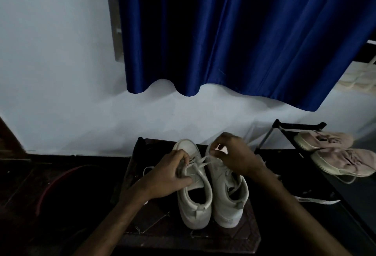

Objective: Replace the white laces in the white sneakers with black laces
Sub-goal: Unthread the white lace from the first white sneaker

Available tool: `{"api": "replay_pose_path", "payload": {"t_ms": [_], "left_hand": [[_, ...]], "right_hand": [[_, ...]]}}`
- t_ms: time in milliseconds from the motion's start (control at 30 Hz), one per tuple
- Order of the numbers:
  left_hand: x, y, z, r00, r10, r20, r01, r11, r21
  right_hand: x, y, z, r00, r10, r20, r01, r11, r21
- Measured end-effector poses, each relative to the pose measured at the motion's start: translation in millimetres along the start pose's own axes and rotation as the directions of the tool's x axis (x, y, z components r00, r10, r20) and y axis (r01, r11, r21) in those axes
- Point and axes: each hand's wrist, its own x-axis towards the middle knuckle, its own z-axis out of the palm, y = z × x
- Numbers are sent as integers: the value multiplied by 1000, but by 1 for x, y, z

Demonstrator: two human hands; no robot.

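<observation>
Two white sneakers stand side by side on a dark low table [154,233], toes towards the wall. My left hand [168,176] grips the left sneaker [195,200] at its lace area, fingers curled over the tongue. My right hand [234,154] hovers above the right sneaker [230,203] and pinches a white lace [200,163] that runs slanting from the left sneaker's eyelets up to its fingers. A loose bit of white lace [147,169] hangs off the left sneaker's far side. No black laces are visible.
A blue curtain [234,36] hangs over the pale wall behind. To the right a black shoe rack [284,127] carries a pair of pinkish sneakers [333,154]. The floor on the left is dark, with a reddish curved hose [53,182].
</observation>
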Motion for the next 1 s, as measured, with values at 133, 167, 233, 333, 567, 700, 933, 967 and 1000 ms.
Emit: {"api": "replay_pose_path", "payload": {"t_ms": [133, 167, 233, 333, 567, 700, 933, 967, 1000], "left_hand": [[1, 14, 7, 999, -35, -13, 36, 996, 81], [1, 16, 9, 999, -44, -29, 47, 995, 92], [1, 16, 10, 991, -70, -110, 81, 991, 106], [-3, 17, 17, 956, -163, -242, 202, 969, 142], [-22, 12, 42, 860, -247, -446, 204, 968, -144], [-33, 1, 66, 879, -158, -449, 36, 962, -269], [-14, -24, 47, 912, 41, -408, -107, 984, -139], [-12, -28, 46, 909, 40, -414, -104, 986, -132], [-11, -31, 47, 905, 48, -424, -109, 987, -122]], "right_hand": [[0, -8, 12, 997, -76, -22, 78, 991, 105], [-1, -11, 13, 994, -110, -11, 111, 987, 117], [-3, -13, 13, 989, -147, 9, 144, 981, 133], [-10, -16, 14, 990, -140, 8, 136, 973, 186], [-10, -28, 26, 977, -173, 127, 165, 984, 68], [-7, -24, 28, 984, -117, 133, 107, 991, 77], [7, -33, 18, 955, -117, 274, 132, 991, -37], [10, -34, 18, 947, -104, 305, 119, 992, -32], [12, -36, 17, 939, -80, 336, 92, 996, -20]]}}
